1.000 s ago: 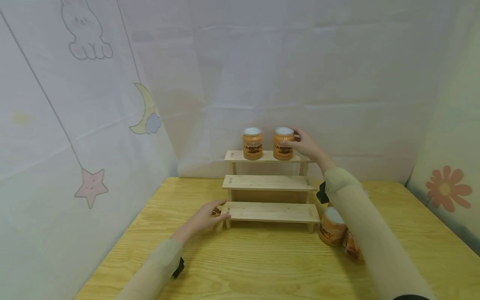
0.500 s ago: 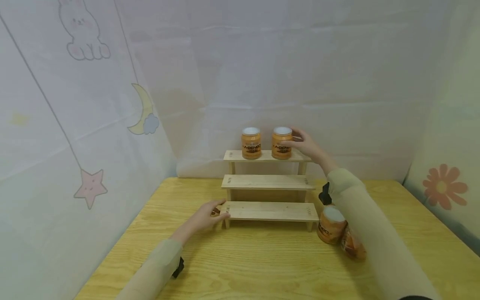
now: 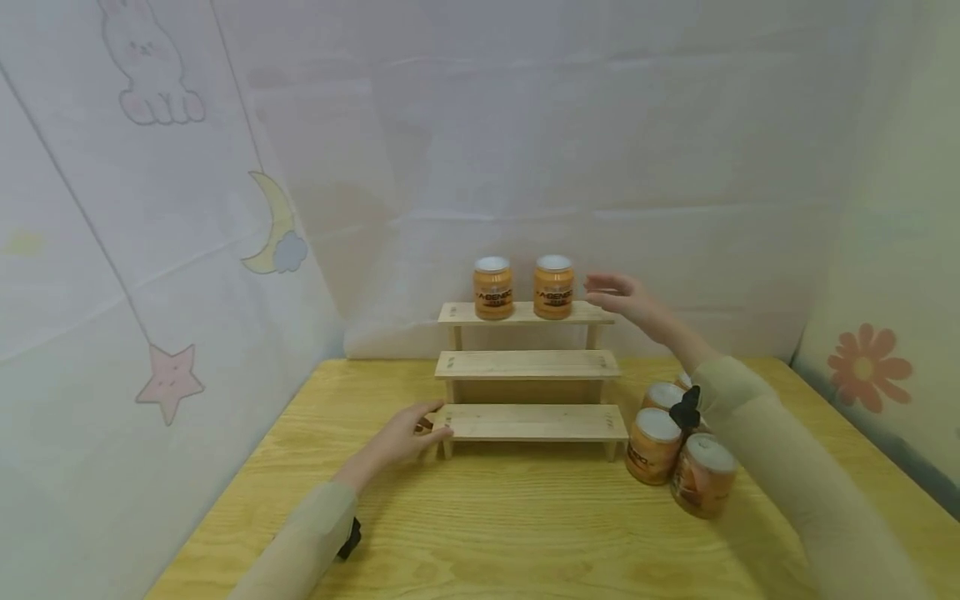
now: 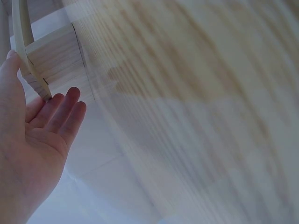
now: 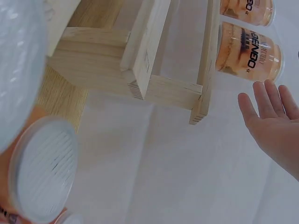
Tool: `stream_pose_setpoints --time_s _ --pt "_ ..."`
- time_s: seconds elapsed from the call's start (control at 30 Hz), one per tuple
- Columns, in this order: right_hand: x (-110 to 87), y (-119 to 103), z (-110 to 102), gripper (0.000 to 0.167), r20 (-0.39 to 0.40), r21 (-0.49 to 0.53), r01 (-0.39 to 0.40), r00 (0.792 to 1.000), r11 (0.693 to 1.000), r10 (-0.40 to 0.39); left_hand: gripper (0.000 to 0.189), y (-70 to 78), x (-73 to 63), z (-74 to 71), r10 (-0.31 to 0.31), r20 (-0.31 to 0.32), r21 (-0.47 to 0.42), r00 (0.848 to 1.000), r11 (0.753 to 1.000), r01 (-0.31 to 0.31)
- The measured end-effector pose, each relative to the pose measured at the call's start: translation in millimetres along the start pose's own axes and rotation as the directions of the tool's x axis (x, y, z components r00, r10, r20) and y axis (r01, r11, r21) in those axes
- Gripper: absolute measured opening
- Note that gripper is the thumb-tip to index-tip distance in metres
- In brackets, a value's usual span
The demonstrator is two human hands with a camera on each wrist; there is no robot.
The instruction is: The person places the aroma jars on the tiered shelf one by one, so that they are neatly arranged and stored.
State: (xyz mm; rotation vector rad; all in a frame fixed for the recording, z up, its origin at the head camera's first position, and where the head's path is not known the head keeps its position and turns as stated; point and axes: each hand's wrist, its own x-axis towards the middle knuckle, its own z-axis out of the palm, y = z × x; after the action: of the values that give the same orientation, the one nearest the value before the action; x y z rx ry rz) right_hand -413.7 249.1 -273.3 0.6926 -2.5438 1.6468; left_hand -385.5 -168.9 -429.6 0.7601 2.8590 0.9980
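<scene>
A three-tier wooden stand point(image 3: 525, 364) is in the middle of the table. Two orange jars with white lids, a left one point(image 3: 492, 289) and a right one point(image 3: 553, 288), stand upright on its top step. My left hand point(image 3: 401, 432) holds the left end of the lowest step; the left wrist view shows thumb and fingers on either side of the board end point(image 4: 37, 83). My right hand point(image 3: 633, 302) is in the air just right of the right jar, apart from it, fingers extended. In the right wrist view a gap shows between my fingertips point(image 5: 265, 88) and that jar point(image 5: 250, 53).
Several more orange jars stand grouped right of the stand, including one near its front leg point(image 3: 654, 448) and one nearer the front point(image 3: 703, 477). My right forearm passes over them, partly hiding some. A pale cloth backdrop point(image 3: 675, 150) hangs behind the table point(image 3: 465, 525).
My right hand has let go of the right jar on the top step and drawn back to the right. My left hand stays on the lowest step. The head view has shifted slightly.
</scene>
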Motion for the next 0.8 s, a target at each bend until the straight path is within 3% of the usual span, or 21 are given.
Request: stream_pose_setpoints --time_s 0.17,0.33,0.67,0.8 --pt "-26.3 -2 -6 0.057 0.018 -0.027 0.017 1.000 0.999 -0.017 0.069 0.7 1.2 0.1 -0.001 0.002 0.000 1.000 1.000 0.001" --pt "-59.5 0 -14 0.055 0.031 -0.044 -0.017 0.999 0.999 0.018 0.071 -0.1 3.9 0.0 0.006 0.002 0.012 1.000 1.000 -0.006" --pt "-121.6 9 -30 0.051 0.008 -0.104 -0.018 1.000 0.994 0.019 0.070 5.1 9.5 -2.2 0.012 0.023 0.007 1.000 1.000 -0.012" --pt "-144.5 16 -33 0.050 0.003 -0.135 -0.070 0.997 0.988 0.071 0.070 6.6 10.3 -2.0 0.020 0.026 -0.001 0.999 1.000 -0.020"
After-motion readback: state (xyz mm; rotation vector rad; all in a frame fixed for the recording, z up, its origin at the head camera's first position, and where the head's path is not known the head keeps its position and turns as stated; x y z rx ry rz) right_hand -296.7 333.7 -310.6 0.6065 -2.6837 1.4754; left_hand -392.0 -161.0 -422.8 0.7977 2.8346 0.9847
